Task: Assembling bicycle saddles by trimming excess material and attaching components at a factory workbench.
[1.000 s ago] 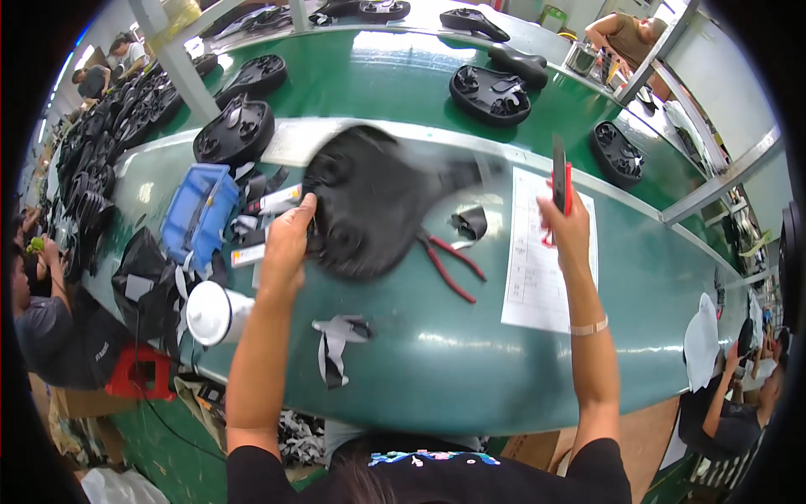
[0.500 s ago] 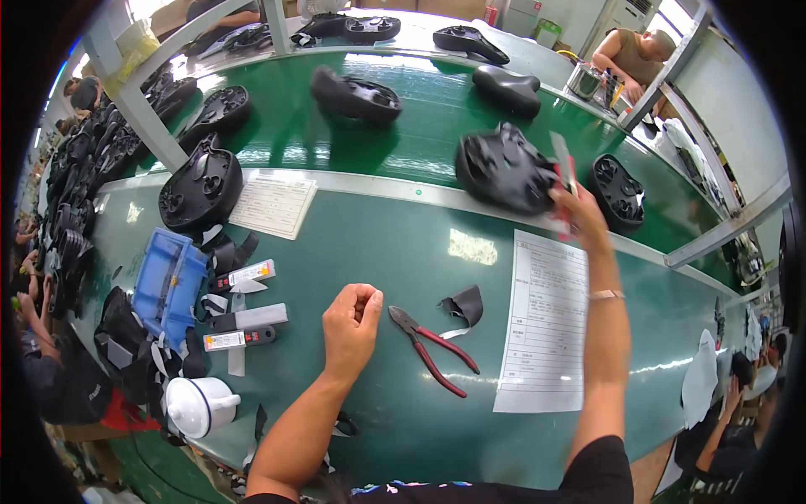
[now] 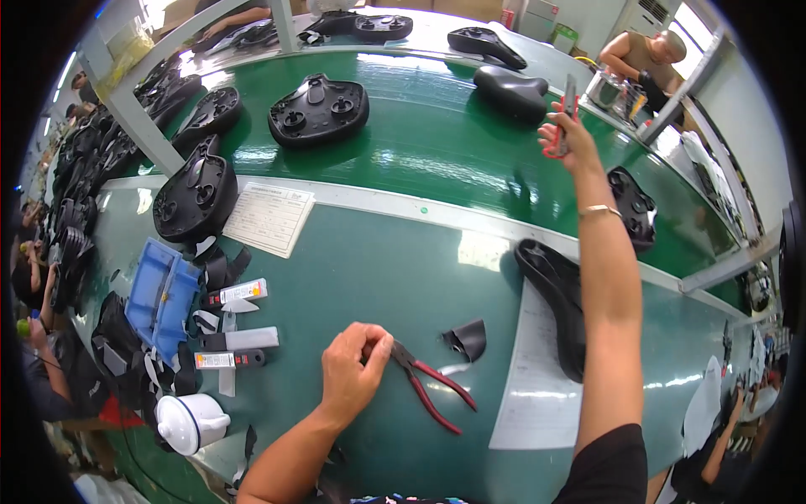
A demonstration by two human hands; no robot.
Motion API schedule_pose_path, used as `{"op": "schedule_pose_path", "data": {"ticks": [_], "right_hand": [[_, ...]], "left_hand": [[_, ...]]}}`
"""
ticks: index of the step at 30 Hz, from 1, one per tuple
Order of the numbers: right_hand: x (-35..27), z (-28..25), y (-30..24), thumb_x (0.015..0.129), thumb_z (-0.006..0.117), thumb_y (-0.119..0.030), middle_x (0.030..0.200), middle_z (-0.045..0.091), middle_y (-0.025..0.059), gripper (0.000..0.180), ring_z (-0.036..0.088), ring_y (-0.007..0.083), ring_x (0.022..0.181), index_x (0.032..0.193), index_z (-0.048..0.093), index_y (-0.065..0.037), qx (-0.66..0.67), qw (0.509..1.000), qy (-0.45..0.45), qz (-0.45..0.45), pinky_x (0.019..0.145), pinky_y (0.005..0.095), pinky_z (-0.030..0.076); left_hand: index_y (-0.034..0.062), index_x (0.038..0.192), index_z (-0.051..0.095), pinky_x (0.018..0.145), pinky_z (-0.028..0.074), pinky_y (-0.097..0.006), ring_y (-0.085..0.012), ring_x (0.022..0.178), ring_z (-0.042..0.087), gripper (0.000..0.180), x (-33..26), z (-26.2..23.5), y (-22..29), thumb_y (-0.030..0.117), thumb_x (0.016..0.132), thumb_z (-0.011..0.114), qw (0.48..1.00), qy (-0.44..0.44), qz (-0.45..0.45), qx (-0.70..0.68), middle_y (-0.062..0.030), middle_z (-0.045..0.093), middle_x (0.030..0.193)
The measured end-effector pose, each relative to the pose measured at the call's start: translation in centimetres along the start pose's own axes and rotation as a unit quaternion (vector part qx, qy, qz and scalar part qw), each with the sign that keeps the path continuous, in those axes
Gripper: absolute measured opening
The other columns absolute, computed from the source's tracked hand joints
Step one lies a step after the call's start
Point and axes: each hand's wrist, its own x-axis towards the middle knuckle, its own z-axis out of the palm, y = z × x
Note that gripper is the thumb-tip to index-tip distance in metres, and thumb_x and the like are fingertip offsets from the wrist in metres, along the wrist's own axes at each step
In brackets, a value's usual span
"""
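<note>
On the green tabletop (image 3: 353,277), a curved black seat (image 3: 550,290) lay over white paper (image 3: 533,412), partly blocked by the right arm (image 3: 610,311); I couldn't tell if it was finished. More black seats (image 3: 319,112) sat on a shiny green belt (image 3: 420,160). The right hand (image 3: 576,144), fingers partly spread, held a red-handled tool (image 3: 572,94); the left hand (image 3: 356,361), curled by red-handled metal pliers (image 3: 405,357), showed nothing inside.
</note>
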Motion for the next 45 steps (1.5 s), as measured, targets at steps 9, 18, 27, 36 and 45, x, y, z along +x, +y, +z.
{"op": "schedule_pose_path", "data": {"ticks": [9,18,27,36,45], "right_hand": [[7.6,8.4,5.0,0.073,0.072,-0.027,0.113,0.054,0.0037,0.048,0.056,0.0328,0.096,0.117,0.051,-0.024,0.138,0.968,0.166,0.129,0.086,0.0590,0.035],[-6.2,8.7,-1.8,0.080,0.068,-0.015,0.086,0.061,0.0028,0.024,0.061,0.0141,0.081,0.101,0.060,-0.007,-0.025,0.993,-0.053,-0.102,0.071,0.0292,0.051],[-17.7,5.6,-5.2,0.075,0.072,-0.025,0.087,0.065,0.0164,0.046,0.066,0.0292,0.074,0.115,0.055,-0.010,-0.639,0.742,0.014,-0.201,0.063,0.0411,0.052],[-14.7,-5.6,2.1,0.077,0.054,-0.005,0.081,0.063,0.0217,0.023,0.061,0.0438,0.078,0.100,0.050,-0.009,-0.779,0.603,0.069,-0.159,0.068,0.0533,0.049],[-31.9,0.1,-5.0,0.074,0.066,-0.008,0.073,0.057,0.0202,0.029,0.059,0.0384,0.068,0.099,0.050,-0.006,-0.611,0.774,-0.033,-0.163,0.063,0.0411,0.046]], "left_hand": [[0.0074,0.077,0.060,0.055,0.037,-0.031,-0.0174,0.054,0.050,0.007,0.0,-1.5,0.5,0.010,0.078,0.067,0.997,0.005,0.059,0.056,-0.0020,0.056,0.067],[0.0051,0.089,0.059,0.056,0.042,-0.029,-0.0101,0.058,0.052,0.010,0.3,-0.2,-0.8,0.013,0.085,0.064,0.996,0.043,-0.027,-0.078,-0.0014,0.059,0.075],[0.0078,0.143,0.019,0.095,0.040,-0.030,-0.0166,0.111,0.047,0.076,1.6,-2.5,-1.0,0.041,0.088,0.060,0.865,0.114,0.027,-0.488,-0.0108,0.036,0.132],[0.0065,0.139,0.035,0.100,0.031,-0.026,-0.0122,0.112,0.042,0.052,1.4,-2.4,-0.7,0.019,0.093,0.055,0.945,0.111,0.029,-0.306,-0.0047,0.043,0.128],[0.0026,0.138,0.035,0.101,0.033,-0.029,-0.0167,0.116,0.044,0.048,-8.4,-6.9,1.8,0.013,0.092,0.045,0.937,0.098,0.010,-0.334,-0.0083,0.044,0.127]]}}
